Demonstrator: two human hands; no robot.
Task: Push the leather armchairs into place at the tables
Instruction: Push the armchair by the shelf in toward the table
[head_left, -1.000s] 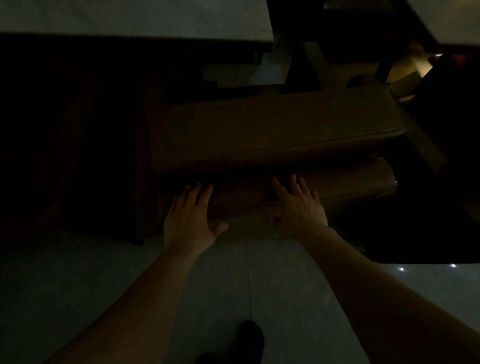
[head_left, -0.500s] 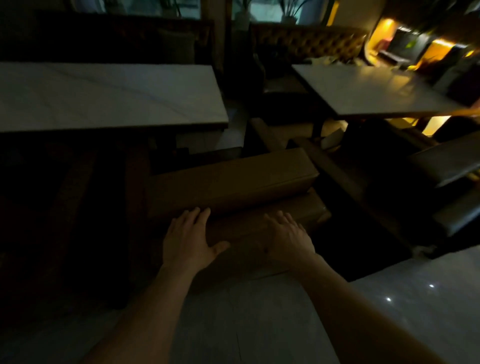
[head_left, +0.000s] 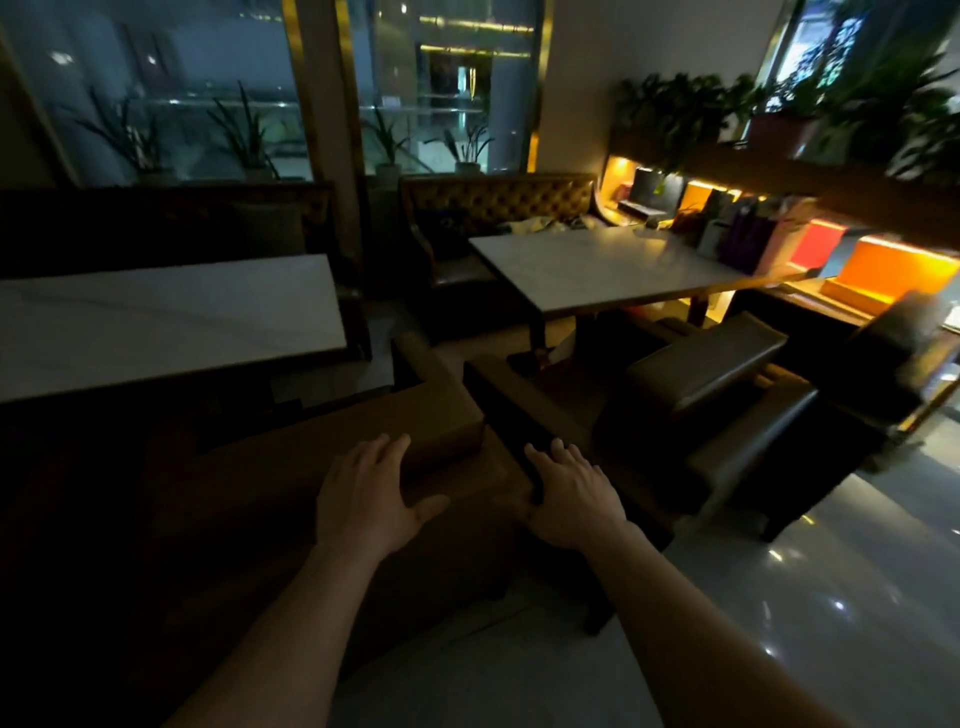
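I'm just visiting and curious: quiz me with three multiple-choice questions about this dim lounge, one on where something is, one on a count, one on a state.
1. Where does the left hand rest?
A. on the brown armchair back
B. on a tabletop
C. on the floor

2. How many pale-topped tables show?
A. one
B. two
C. four

3. How are both hands' fingers?
A. fisted
B. straight, laid flat
C. pinching a cloth

Answers: 1 A, its palm lies on the chair back. 2 B, left table and right table. 3 B, the right hand is flat too.
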